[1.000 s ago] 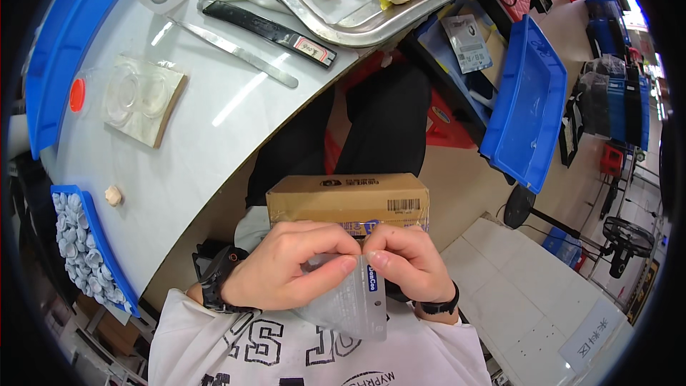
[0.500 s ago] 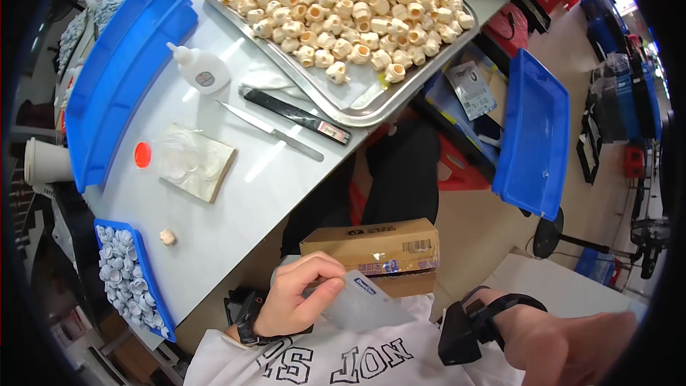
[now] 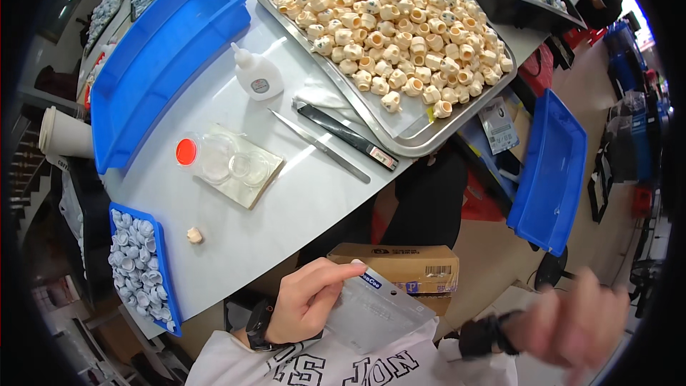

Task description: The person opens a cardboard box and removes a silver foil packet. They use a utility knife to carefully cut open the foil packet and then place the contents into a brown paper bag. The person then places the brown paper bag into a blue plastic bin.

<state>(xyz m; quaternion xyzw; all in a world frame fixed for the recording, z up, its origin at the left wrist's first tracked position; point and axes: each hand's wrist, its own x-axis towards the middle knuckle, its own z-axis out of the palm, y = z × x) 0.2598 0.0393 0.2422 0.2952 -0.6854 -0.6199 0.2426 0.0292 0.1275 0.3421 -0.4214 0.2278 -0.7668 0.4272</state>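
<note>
My left hand (image 3: 307,299) pinches the top corner of a clear-grey plastic pouch (image 3: 375,314) with a small dark-blue label at its upper edge. The pouch hangs in front of my white shirt, and its contents, if any, do not show. Off to the right, my right hand (image 3: 572,322) is raised apart from the pouch and smeared by motion, so I cannot make out its fingers. Both wrists wear black straps. Just beyond the pouch stands a brown cardboard box (image 3: 400,266) with tape and printing on it.
A metal tray (image 3: 418,146) heaped with cream hollow pieces sits on the white table. Nearby lie a squeeze bottle (image 3: 259,77), tweezers (image 3: 321,146), a black-handled tool (image 3: 346,136) and a red-capped clear jar (image 3: 214,157). Blue trays (image 3: 161,64) flank the table; one (image 3: 166,279) holds grey-blue petal-like pieces.
My right hand has lifted from the lower right and its fingers now blur. More of the pouch shows beside my left hand. The whole view has shifted, moving the table rightward and down.
</note>
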